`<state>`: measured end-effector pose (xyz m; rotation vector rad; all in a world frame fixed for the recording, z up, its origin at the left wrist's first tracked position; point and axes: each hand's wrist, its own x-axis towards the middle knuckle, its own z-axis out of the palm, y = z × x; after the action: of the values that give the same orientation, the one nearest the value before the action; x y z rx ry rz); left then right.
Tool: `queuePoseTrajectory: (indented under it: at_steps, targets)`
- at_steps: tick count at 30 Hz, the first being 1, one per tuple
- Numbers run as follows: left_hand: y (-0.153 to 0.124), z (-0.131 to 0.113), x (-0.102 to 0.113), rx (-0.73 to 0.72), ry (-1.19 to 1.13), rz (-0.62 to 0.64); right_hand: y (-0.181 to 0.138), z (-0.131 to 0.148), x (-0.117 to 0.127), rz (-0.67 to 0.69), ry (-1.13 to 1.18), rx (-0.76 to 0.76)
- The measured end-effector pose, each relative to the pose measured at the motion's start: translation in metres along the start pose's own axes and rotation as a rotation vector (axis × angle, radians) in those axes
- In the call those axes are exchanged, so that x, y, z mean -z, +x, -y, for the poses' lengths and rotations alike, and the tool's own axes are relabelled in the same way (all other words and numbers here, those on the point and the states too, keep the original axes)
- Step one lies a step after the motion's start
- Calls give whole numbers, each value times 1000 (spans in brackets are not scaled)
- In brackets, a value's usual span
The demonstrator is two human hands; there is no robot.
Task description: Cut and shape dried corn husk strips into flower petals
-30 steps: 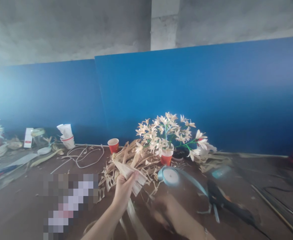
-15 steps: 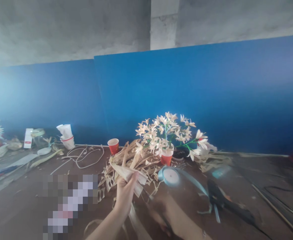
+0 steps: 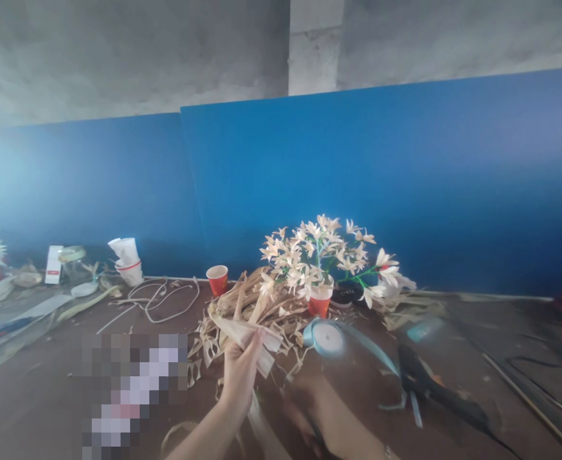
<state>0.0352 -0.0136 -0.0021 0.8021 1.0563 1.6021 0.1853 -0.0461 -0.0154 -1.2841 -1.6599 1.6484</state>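
Note:
Pale dried husk strips, which look like corn husk, are pinched between the thumb and fingers of my left hand. Their ends fan out on both sides of the grip. My right hand is lower and to the right, blurred, with its fingers curled around something dark that I cannot make out. Behind my left hand lies a heap of dried husks. A light blue ribbon roll rests on the table just beyond my right hand, its tail trailing right.
Cream artificial flowers stand in a red paper cup. Another red cup is to their left, near a white cable. A black glue gun lies at right. A blue panel backs the table.
My right hand has drawn slightly down, away from the husk strips; a thin dark line between them no longer shows. My left hand keeps its grip in nearly the same place.

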Motion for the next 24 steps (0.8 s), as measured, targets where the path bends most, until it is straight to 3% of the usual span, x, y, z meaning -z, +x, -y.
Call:
queuePoseTrajectory:
  at_steps: [5, 14, 24]
  targets:
    - [1, -2, 1, -10, -2, 30, 0, -2, 2, 19, 24, -15]
    - [12, -15, 7, 97, 15, 94, -11, 4, 35, 119, 76, -38]
    - [12, -18, 9, 175, 174, 241, -11, 4, 36, 146, 74, -61]
